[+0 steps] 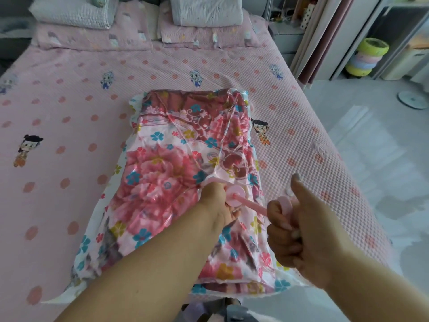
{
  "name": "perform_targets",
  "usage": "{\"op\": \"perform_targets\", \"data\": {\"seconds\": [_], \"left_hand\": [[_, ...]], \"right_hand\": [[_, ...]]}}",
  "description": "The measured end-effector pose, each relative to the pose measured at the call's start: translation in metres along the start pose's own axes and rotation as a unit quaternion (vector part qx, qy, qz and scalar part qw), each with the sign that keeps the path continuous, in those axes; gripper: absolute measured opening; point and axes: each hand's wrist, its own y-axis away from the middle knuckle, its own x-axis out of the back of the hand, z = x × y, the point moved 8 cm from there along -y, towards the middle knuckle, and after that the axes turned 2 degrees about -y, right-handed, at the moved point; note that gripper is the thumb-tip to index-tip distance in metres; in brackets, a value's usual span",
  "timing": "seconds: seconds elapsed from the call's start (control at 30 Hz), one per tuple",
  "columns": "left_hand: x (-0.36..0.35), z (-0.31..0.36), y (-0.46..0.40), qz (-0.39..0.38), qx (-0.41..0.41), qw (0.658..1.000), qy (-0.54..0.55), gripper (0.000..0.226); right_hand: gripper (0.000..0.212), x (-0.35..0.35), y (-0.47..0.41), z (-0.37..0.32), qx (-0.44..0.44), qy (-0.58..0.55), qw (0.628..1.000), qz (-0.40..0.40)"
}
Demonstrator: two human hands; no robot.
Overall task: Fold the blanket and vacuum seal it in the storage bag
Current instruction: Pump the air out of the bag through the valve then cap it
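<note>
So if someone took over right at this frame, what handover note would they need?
Left hand grips the body of the pink hand pump, holding it on the storage bag.
Right hand grips the pump's handle, rod pulled out, thumb up.
Done: the folded floral blanket is inside the bag, which lies on the bed.
Left: keep pumping until the bag is flat. The film looks creased; whether the bag is sealed cannot be told.

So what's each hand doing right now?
Left hand: holds the pump on the bag.
Right hand: grips the pump's handle.
</note>
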Motion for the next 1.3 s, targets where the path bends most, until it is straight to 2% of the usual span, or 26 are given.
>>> {"op": "perform_targets", "data": {"seconds": [0.07,0.13,0.23,0.3,0.37,0.4,0.57,0.67,0.77,0.83,0.9,0.97,1.0,1.07,1.17,1.23,1.3], "left_hand": [[-0.003,0.002,-0.001,-0.01,-0.001,1.0,-0.018,0.021],[-0.005,0.008,-0.001,-0.03,-0.022,0.999,-0.039,0.029],[-0.005,0.015,0.004,-0.042,-0.053,0.997,-0.031,0.052],[-0.007,0.011,0.007,-0.04,-0.034,0.998,-0.031,0.045],[-0.005,0.002,0.006,-0.022,-0.001,0.999,-0.027,0.021],[-0.003,-0.001,0.005,-0.014,0.006,1.0,-0.021,0.017],[-0.005,0.0,-0.003,-0.034,-0.004,0.999,-0.013,0.024],[-0.003,0.005,-0.004,-0.043,-0.02,0.999,-0.013,0.042],[-0.001,0.003,0.0,-0.04,-0.002,0.999,-0.008,0.03],[0.002,0.0,0.001,-0.031,0.014,0.999,0.006,0.021],[0.005,0.001,0.001,-0.017,0.012,1.0,0.0,0.021],[0.001,0.004,-0.002,-0.037,0.001,0.999,-0.008,0.023],[0.0,0.007,-0.003,-0.046,-0.014,0.999,-0.011,0.03],[0.001,0.016,0.001,-0.053,-0.04,0.997,-0.024,0.044],[-0.005,0.017,0.011,-0.08,-0.031,0.996,-0.031,0.042],[-0.001,0.01,0.006,-0.056,-0.004,0.998,-0.015,0.034],[0.004,0.004,0.0,-0.031,0.019,0.999,0.005,0.023]], "right_hand": [[0.067,0.001,-0.011,-0.006,0.016,-0.026,0.999,0.019],[0.068,-0.003,-0.035,-0.007,0.009,0.005,0.998,0.054],[0.068,-0.016,-0.062,0.0,0.023,0.041,0.999,0.019],[0.069,-0.013,-0.049,0.003,0.032,0.031,0.999,-0.005],[0.069,-0.006,-0.023,0.006,0.01,0.003,1.0,-0.01],[0.068,-0.002,-0.012,0.007,-0.003,-0.005,1.0,-0.001],[0.072,-0.004,-0.035,0.0,0.009,0.021,0.998,0.064],[0.073,-0.02,-0.066,0.005,0.012,0.047,0.999,0.021],[0.071,-0.019,-0.038,0.006,0.021,0.019,0.999,-0.028],[0.069,-0.014,-0.011,0.005,-0.003,0.006,1.0,-0.012],[0.069,-0.011,-0.004,-0.001,0.021,0.006,1.0,0.008],[0.069,-0.014,-0.019,-0.006,0.027,-0.008,0.999,0.036],[0.068,-0.017,-0.031,-0.008,0.015,0.004,0.998,0.056],[0.067,-0.028,-0.054,-0.008,0.015,0.026,0.999,0.038],[0.068,-0.029,-0.064,-0.004,0.037,0.026,0.999,0.009],[0.069,-0.027,-0.035,-0.002,0.03,0.001,1.0,-0.009],[0.068,-0.019,-0.012,0.0,0.006,-0.017,1.0,0.018]]}}
